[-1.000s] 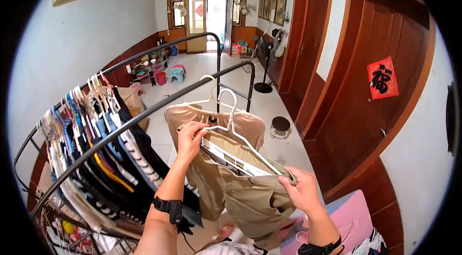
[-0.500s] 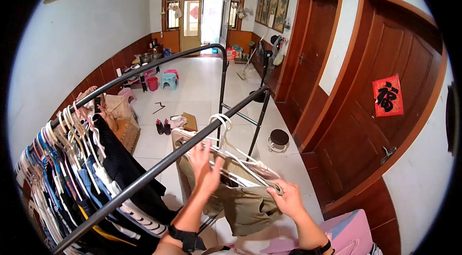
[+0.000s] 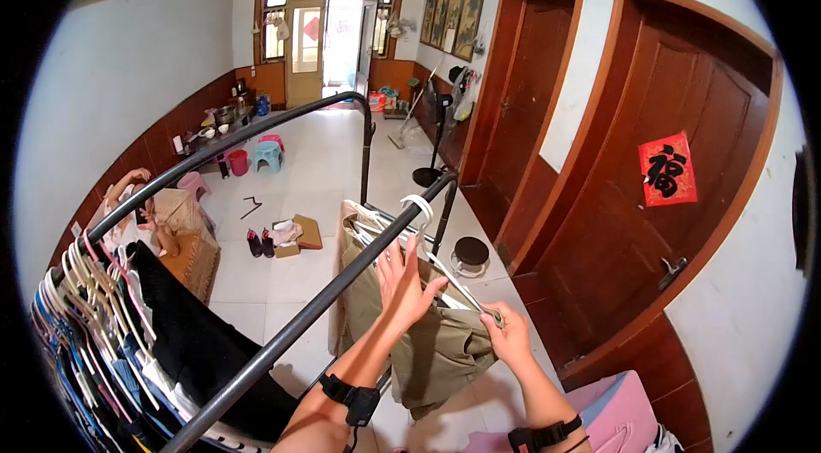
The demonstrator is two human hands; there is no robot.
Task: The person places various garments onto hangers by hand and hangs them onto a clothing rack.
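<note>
Olive-green trousers hang from a white hanger at the near bar of a black clothes rack. The hanger's curved hook is at the top of the bar; whether it rests there I cannot tell. My left hand is beside the hanger's neck, just past the bar, its fingers stretched up and thumb apart. With fingers closed, my right hand grips the trousers' waistband by the hanger's right end. More white hangers and a beige garment are behind the trousers, partly hidden by the bar.
Many clothes on hangers crowd the rack's far bar at left. Beyond it, a person sits on a couch. Shoes, an open box and a round stool stand on the floor. A pink item lies lower right.
The view has turned to the right. The hanger's hook has come to the top of the near bar, and my left hand has shifted right and its fingers point upward. My right hand still grips the waistband.
</note>
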